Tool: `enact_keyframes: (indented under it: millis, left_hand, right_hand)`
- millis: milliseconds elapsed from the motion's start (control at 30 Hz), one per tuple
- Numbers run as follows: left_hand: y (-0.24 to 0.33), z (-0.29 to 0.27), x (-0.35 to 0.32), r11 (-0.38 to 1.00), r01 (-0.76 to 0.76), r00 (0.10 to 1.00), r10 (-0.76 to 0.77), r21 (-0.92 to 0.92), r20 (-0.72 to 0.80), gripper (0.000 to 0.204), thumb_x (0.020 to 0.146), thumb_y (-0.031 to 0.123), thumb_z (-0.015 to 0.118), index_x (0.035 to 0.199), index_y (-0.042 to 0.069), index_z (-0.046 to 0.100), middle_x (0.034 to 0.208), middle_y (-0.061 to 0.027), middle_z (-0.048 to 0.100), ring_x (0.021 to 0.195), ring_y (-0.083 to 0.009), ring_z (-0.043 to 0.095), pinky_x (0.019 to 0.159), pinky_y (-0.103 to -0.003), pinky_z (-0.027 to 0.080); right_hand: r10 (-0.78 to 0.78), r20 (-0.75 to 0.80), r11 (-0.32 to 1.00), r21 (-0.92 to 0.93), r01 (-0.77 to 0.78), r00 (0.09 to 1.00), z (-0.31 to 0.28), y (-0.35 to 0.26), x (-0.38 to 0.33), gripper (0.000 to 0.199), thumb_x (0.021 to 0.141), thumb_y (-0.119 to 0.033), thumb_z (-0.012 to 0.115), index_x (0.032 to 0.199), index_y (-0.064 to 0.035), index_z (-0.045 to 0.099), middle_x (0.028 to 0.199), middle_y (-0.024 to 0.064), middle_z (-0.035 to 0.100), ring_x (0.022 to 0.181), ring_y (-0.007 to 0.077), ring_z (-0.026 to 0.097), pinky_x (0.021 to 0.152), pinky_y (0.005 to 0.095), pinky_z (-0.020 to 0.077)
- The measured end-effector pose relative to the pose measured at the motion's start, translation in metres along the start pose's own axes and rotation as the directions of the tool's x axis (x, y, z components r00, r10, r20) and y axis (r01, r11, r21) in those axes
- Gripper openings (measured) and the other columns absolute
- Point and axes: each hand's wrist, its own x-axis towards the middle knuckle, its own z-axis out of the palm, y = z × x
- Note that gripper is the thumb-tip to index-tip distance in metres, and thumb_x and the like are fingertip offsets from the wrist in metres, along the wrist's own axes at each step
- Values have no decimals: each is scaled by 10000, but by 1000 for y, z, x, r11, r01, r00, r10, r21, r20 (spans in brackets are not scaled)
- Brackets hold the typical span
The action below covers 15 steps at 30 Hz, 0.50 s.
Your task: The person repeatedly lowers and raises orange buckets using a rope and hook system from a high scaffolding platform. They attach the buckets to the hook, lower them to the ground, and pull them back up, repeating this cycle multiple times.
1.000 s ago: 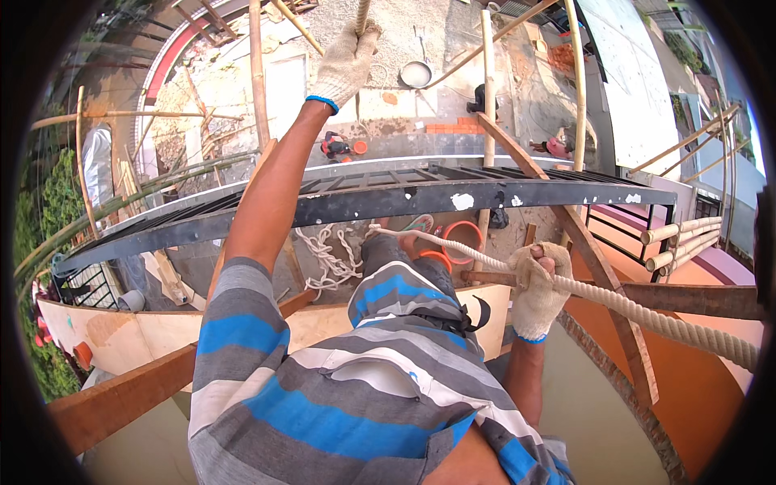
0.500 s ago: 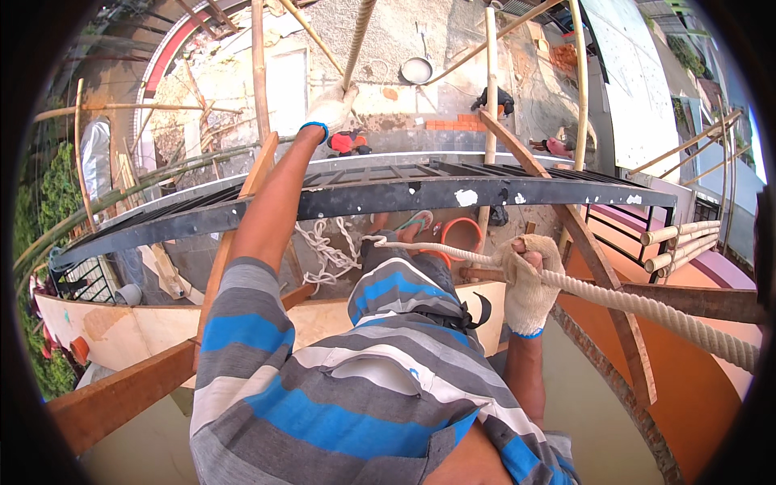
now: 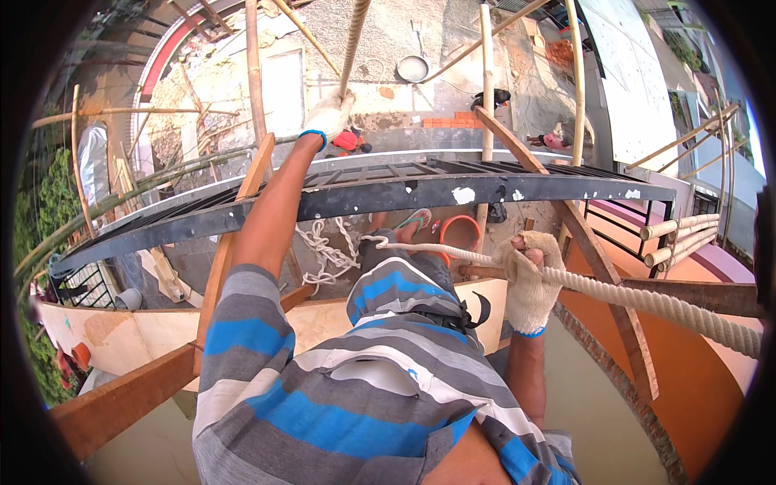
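Note:
I look down over my blue and grey striped shirt [image 3: 347,388]. My left hand [image 3: 327,117], in a pale work glove, is stretched out ahead and closed around a thick off-white rope [image 3: 352,40] that runs up out of the top of the picture. My right hand [image 3: 529,279], also gloved, grips the same kind of rope [image 3: 671,303] where it comes in taut from the right edge. Beyond that hand the rope thins toward a loose coil [image 3: 323,250] lying below.
A black metal railing [image 3: 404,190] crosses under my arms. Bamboo poles [image 3: 487,97] and wooden beams [image 3: 606,275] stand around it. An orange bucket [image 3: 461,234], a metal pan [image 3: 412,69] and a person in red [image 3: 349,141] are far below. Plywood panels [image 3: 121,331] lie lower left.
My left hand has come down along the hanging rope toward the railing. My right hand keeps its grip on the rope at about the same place.

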Motion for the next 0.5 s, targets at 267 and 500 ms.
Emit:
enact_keyframes:
  millis: [267, 500]
  left_hand:
    - [8, -11, -13, 1000, 22, 1000, -21, -14, 15, 611, 1055, 513, 454, 1395, 21, 579, 1300, -252, 664, 1264, -388, 603, 1083, -431, 436]
    - [0, -12, -15, 1000, 7, 1000, -6, 23, -21, 586, 1058, 533, 403, 1372, 69, 576, 1235, -235, 683, 1189, -421, 622, 1002, -490, 472]
  right_hand:
    - [14, 13, 999, 37, -15, 1000, -1, 3, 1, 403, 1043, -389, 644, 1082, 9, 694, 867, 64, 711, 769, 106, 671, 662, 255, 537]
    - [33, 21, 999, 41, -34, 999, 0, 5, -2, 376, 1048, -365, 643, 1094, 5, 690, 907, 59, 717, 772, 103, 664, 661, 251, 528]
